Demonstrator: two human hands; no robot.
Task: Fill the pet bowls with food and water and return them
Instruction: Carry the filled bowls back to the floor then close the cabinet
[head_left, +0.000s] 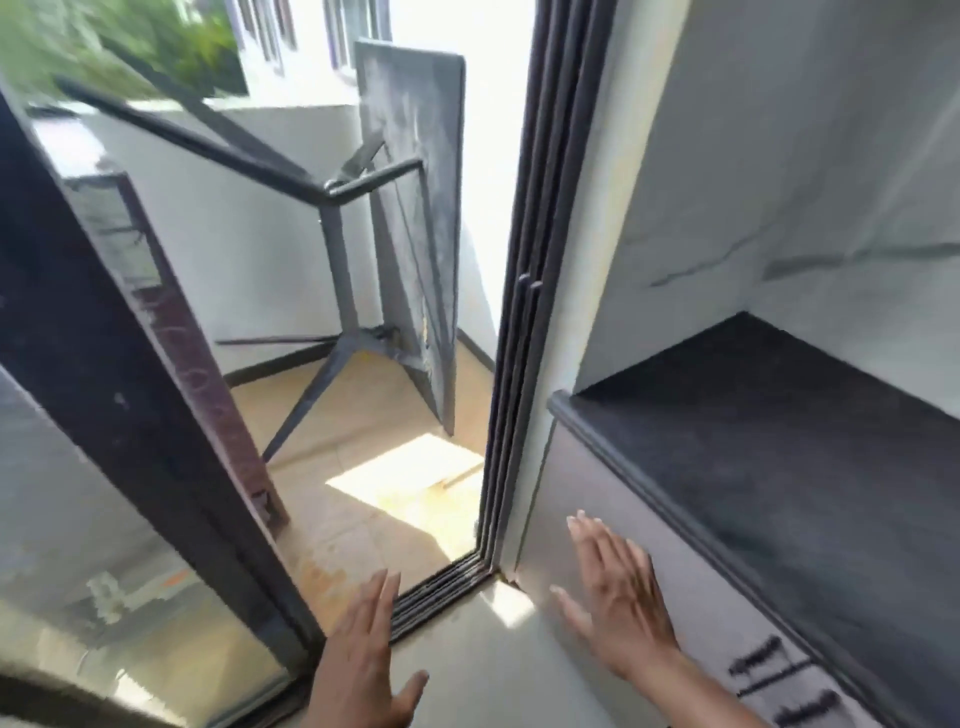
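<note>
Hands both empty, fingers straight and spread: left hand (363, 649) low centre over the door track (441, 587), right hand (618, 587) just in front of the cabinet (597, 499) face, contact cannot be told. Pet bowls not in view. Doorway narrow; glass door (119, 441) stands at an angle on the left, dark frame (524, 291) hard on the right. Beyond the threshold, tan balcony floor (363, 415) w/ sun patch; folded table (415, 234) tipped on edge, its legs splayed across much of the floor. Railing (208, 140) runs behind. Right side indoors: black countertop (779, 441), rounded front edge, drawer handles (769, 665) below.
</note>
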